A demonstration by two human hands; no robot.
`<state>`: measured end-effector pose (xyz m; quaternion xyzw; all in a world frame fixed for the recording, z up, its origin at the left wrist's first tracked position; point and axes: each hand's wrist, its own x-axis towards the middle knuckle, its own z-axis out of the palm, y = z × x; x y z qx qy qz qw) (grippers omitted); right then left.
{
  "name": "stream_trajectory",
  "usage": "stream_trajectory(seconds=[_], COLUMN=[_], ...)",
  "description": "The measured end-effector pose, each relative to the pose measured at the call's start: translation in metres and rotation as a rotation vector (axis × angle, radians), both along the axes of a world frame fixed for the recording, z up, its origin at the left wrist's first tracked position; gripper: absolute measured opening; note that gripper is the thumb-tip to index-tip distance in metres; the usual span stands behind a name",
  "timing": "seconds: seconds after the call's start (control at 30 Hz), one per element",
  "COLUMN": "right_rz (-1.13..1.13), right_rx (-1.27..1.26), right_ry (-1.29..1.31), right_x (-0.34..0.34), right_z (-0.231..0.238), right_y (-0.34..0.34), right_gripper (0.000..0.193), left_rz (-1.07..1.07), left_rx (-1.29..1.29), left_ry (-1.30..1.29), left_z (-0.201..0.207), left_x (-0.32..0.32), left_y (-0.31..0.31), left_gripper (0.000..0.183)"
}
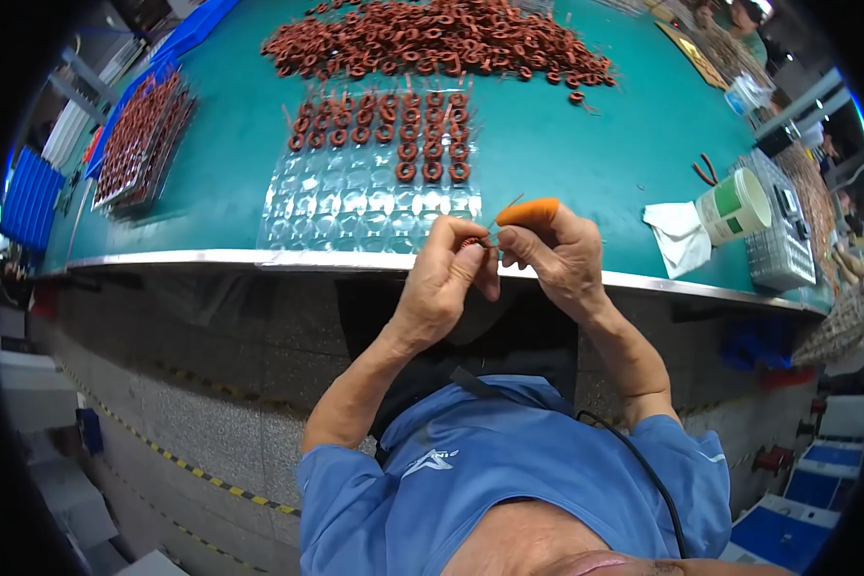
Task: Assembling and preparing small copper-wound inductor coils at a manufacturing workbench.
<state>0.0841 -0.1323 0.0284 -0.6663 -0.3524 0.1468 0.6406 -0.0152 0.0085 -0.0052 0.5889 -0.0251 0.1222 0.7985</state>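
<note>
Just above the table's front edge, my left hand pinches a small ring-shaped copper coil between thumb and fingers. Close against it, my right hand has its thumb and forefinger closed on the coil's thin wire lead. An orange finger cot covers one finger of that hand. Behind my hands lies a clear plastic tray of round pockets. Rows of copper coils fill its far part, reaching nearer on the right side; the near pockets hold none. Farther back spreads a large heap of loose coils.
Stacked trays of coils stand at the left by a blue bin. To the right are a white cloth, a tipped white-and-green tub, pliers and a grey basket. Another person is at the far right.
</note>
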Motion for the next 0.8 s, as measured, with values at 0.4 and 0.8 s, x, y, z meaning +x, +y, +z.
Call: stream_trajectory(seconds=[0.4,0.8], right_rz=[0.067,0.004], right_rx=[-0.14,-0.135], right_ry=[-0.566,-1.047], right_x=[0.059,0.083], right_z=[0.005,-0.012], right_y=[0.097,0.108], right_gripper=[0.012,0.037], left_rz=[0.819,0.859], left_rx=[0.618,1.126], left_ry=[-0.264,-0.27], left_z=[-0.03,-0.041], left_x=[-0.024,-0.014], left_y=[0.074,0.094], left_gripper=[0.014,0.018])
